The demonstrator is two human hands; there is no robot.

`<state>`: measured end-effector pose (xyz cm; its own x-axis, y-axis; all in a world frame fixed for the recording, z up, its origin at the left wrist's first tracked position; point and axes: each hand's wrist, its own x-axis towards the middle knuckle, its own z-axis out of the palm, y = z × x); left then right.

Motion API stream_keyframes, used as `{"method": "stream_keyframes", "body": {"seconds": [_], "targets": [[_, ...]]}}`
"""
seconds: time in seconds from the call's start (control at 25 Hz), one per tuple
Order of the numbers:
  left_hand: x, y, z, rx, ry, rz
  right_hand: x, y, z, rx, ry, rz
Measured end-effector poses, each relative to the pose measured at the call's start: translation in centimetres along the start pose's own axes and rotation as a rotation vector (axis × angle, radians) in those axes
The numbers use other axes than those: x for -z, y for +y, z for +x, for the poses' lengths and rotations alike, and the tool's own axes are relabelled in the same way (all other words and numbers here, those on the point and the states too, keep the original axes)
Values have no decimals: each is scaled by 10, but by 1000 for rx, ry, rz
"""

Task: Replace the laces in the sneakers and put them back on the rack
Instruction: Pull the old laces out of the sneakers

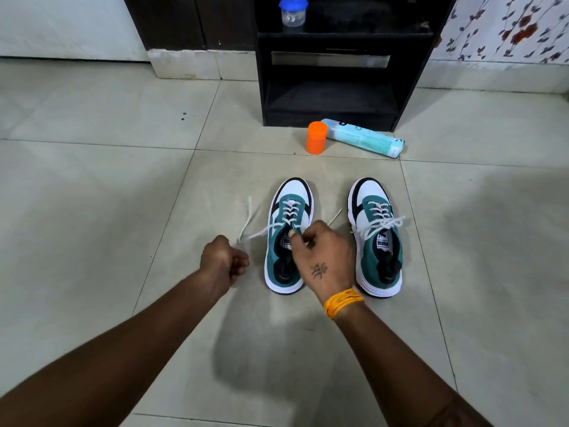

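Two teal, white and black sneakers stand side by side on the tiled floor. The right sneaker (377,235) has its white lace tied in a bow. The left sneaker (288,217) is laced, with its white lace ends (248,220) loose; one end trails left, another pokes out to the right. My right hand (323,260) pinches the lace at the top eyelets over the left sneaker's tongue. My left hand (223,261) is curled in a fist just left of that sneaker, beside the trailing lace end; whether it holds the lace is hidden.
A black shoe rack (326,97) stands against the back wall, a blue-lidded jar (293,12) on its upper shelf. In front of the rack an orange cap (316,137) stands beside a light blue spray can (363,137) lying on its side.
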<state>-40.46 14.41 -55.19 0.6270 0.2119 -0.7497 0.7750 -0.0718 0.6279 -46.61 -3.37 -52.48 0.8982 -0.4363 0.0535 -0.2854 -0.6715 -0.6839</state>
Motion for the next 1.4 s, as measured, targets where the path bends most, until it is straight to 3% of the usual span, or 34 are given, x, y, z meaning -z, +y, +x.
{"method": "stream_keyframes", "body": {"seconds": [0.08, 0.16, 0.24, 0.4, 0.48, 0.64, 0.72, 0.84, 1.04, 1.2, 1.28, 1.32, 1.4], "targets": [[-8, -7, -11, -226, 83, 41, -9, -1, -4, 9, -20, -6], [-18, -9, -22, -666, 123, 293, -14, 3, -1, 16, 6, -2], [-25, -3, -27, -969, 137, 568, -16, 3, 3, 29, 23, -1], [-31, 14, -25, -1167, 202, 845, -20, 1, 5, 75, 42, -43], [-31, 12, -25, -1162, 223, 823, -21, 6, 5, 50, 66, 5], [-22, -3, -23, -736, 120, 245, -22, 11, 0, -165, 197, 261], [-20, -8, -24, -663, 90, 151, -25, 10, -5, -199, 209, 325], [-15, -6, -34, -730, 64, 247, -28, 12, -15, -97, 175, 353], [-13, -1, -48, -1152, 212, 649, -31, 15, -22, 75, 174, 188], [-20, 21, -45, -1412, 156, 921, -32, 16, -22, 92, 180, 158], [-20, 25, -37, -1420, 169, 943, -33, 17, -23, 86, 178, 169], [-20, 26, -32, -1366, 191, 811, -34, 18, -23, 80, 179, 176], [-16, 32, -24, -1054, 256, 417, -35, 19, -24, 71, 184, 184]]}}
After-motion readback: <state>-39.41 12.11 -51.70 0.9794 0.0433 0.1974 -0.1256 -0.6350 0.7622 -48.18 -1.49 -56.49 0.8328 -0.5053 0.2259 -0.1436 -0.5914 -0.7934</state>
